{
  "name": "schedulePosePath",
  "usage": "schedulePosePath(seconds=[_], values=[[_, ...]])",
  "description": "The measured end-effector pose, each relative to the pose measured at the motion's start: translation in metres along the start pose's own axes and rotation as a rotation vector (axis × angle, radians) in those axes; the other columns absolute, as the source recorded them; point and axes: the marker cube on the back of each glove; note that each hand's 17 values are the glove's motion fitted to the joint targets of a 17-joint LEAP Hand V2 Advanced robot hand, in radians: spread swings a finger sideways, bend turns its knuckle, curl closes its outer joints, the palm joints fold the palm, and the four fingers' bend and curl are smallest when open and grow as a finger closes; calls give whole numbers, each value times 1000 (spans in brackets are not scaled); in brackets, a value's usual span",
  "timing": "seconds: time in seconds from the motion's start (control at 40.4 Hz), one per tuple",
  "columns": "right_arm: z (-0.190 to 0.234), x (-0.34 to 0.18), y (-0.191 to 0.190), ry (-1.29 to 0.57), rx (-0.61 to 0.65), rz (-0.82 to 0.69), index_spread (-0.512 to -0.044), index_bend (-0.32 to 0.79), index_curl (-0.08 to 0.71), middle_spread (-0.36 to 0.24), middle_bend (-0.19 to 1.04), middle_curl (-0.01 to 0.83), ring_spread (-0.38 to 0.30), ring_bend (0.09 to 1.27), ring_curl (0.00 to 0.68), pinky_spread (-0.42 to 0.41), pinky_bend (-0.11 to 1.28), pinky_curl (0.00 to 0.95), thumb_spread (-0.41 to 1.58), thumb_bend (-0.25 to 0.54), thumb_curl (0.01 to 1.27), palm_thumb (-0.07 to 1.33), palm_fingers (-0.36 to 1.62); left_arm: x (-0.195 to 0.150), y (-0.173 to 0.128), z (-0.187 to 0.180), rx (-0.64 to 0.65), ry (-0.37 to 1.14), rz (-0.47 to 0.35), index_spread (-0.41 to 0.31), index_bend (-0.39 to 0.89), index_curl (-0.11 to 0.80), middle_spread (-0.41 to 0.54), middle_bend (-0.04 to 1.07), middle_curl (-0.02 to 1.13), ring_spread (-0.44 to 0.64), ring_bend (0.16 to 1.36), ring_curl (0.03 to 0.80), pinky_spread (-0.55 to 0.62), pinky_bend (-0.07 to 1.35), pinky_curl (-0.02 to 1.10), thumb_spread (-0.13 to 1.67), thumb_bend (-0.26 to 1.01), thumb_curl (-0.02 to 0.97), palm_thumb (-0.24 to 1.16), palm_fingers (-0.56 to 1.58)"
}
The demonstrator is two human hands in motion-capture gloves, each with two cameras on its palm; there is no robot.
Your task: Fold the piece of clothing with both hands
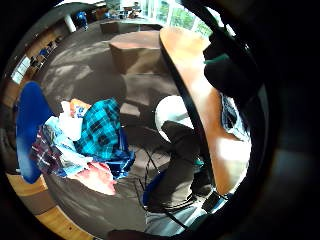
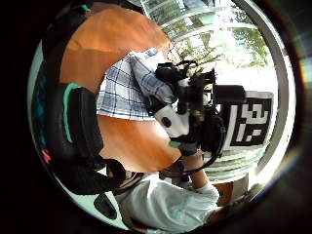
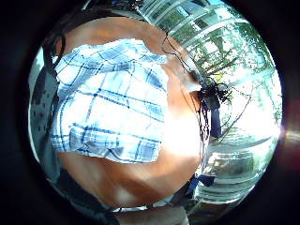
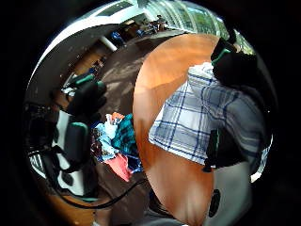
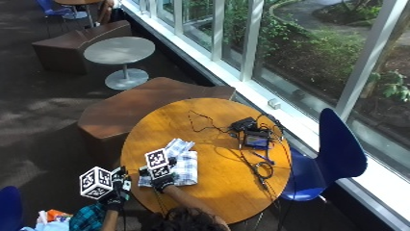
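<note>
A white and blue plaid shirt (image 5: 183,166) lies folded into a small rectangle on the round wooden table (image 5: 218,115), near its front left edge. My right hand (image 5: 161,182) rests on the shirt's near corner, its fingers (image 4: 235,66) spread over the cloth (image 4: 193,117). The shirt (image 3: 112,108) looks flat beneath that palm. My left hand (image 5: 117,192) hangs off the table's edge, apart from the shirt and holding nothing, its fingers (image 2: 73,131) loosely curled. The left thumb side palm view shows the right hand (image 2: 187,112) on the cloth (image 2: 122,92).
A pile of colourful clothes (image 1: 85,140) lies on a blue seat below my left hand, beside the table. Black cables and a small device (image 5: 256,139) lie on the table's far right. A blue chair (image 5: 339,149) stands at the right, a brown bench (image 5: 147,103) behind.
</note>
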Motion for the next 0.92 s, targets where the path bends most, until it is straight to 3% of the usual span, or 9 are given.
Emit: schedulePosePath(seconds=[0.173,0.322,0.446,0.545,0.595,0.694,0.917], values=[[38,-20,6,-23,-38,-25,-327,84,225,-265,127,342,-315,598,439,-371,785,426,368,-32,679,1022,1047,-21,3,7,-25,5,-41,-100,113,307,-57,224,415,63,554,328,66,577,390,1523,88,248,352,557],[-20,3,43,-298,-6,-148,-323,83,223,-226,115,326,-320,541,429,-375,803,430,514,-49,668,943,912,-7,1,15,-38,8,0,-99,114,301,-61,215,417,55,548,329,60,567,388,1521,90,255,366,564],[-14,63,49,-427,-19,-170,-318,126,235,-193,137,315,-260,490,408,-293,746,409,783,-33,629,864,819,21,3,15,-33,-16,81,-98,117,295,-63,209,419,55,539,329,59,562,387,1520,88,260,371,566],[-32,116,62,-266,-122,-125,-321,133,241,-180,173,322,-242,461,390,-253,695,384,904,-24,608,835,840,46,6,12,-14,-82,141,-100,126,295,-63,206,421,58,535,329,58,545,385,1521,85,260,370,568],[-41,148,68,-115,-161,-74,-325,166,259,-177,203,335,-217,386,370,-211,645,373,957,-31,594,802,789,61,7,9,-5,-137,173,-104,129,296,-64,201,420,59,530,329,66,539,383,1519,82,259,368,573],[-51,195,79,112,-133,63,-334,189,296,-187,193,343,-176,317,365,-128,544,358,1063,-20,566,773,655,94,11,8,1,-244,229,-107,130,297,-64,197,422,60,522,328,70,528,381,1509,71,258,357,579],[-68,214,102,158,-62,143,-348,158,307,-185,187,352,-146,250,329,-44,467,319,1195,-15,523,729,660,137,29,6,21,-412,318,-113,130,298,-72,192,423,55,512,329,80,499,377,1493,46,257,332,586]])
